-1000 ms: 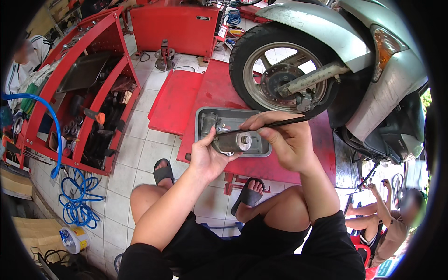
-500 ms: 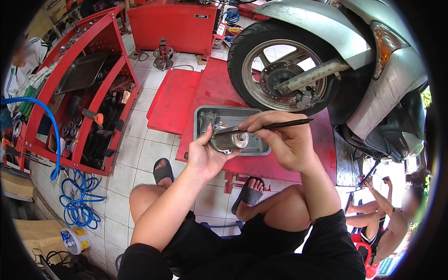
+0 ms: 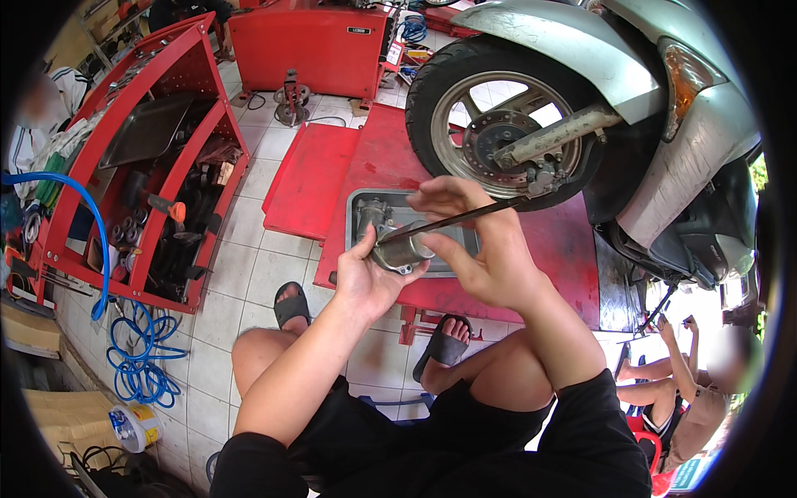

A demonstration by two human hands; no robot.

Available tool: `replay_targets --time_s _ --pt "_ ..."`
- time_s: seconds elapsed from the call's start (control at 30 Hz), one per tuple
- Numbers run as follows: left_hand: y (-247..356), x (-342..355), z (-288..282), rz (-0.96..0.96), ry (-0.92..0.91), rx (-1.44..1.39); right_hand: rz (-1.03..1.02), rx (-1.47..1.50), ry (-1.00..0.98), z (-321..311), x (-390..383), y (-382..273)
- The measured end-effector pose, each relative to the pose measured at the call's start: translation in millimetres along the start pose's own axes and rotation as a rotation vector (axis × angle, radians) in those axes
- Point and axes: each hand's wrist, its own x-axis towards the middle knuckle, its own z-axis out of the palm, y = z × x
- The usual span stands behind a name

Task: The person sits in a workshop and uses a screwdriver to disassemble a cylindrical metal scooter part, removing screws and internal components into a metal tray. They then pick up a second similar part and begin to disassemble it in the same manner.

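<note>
My left hand (image 3: 374, 278) grips a metal cylindrical part (image 3: 400, 253) with a flange at its lower side, thumb up along its left end. My right hand (image 3: 481, 249) has its fingers raised and apart, its thumb at the cylinder's right end. A long, thin dark rod (image 3: 471, 215) slants over the cylinder and across the space between my right thumb and fingers; whether they grip it I cannot tell. Behind my hands a grey metal tray (image 3: 352, 216) holds another metal part (image 3: 372, 213) on the red platform (image 3: 374, 158).
A scooter's front wheel (image 3: 427, 108) stands beyond the tray. A red tool cart (image 3: 207, 116) is left, coiled blue hose (image 3: 141, 373) below it, a red cabinet (image 3: 303, 50) behind. A seated person (image 3: 693, 407) works at lower right; another person (image 3: 37, 116) is at upper left.
My right fingers have lifted and spread away from the rod, and its thumb has come down onto the cylinder's end. The rod's outer end sits higher and farther left. My left hand stays about still.
</note>
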Motion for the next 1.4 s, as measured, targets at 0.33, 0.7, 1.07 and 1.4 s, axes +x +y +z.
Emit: replay_targets --time_s 0.33,0.7,1.07,1.4 --pt "-1.8 -0.5 -0.3 0.002 0.022 -0.027 0.040 -0.072 0.035 2.3 1.6 13.6" --pt "0.7 0.4 -1.9 0.004 0.032 -0.043 0.033 -0.108 0.054 3.1 1.3 10.7" --pt "0.9 -0.4 1.2 0.012 0.050 -0.050 0.033 -0.049 0.082 3.9 2.1 18.7" --pt "1.1 -0.7 0.8 0.020 0.045 -0.046 0.114 -0.003 0.115 8.7 0.6 23.0"
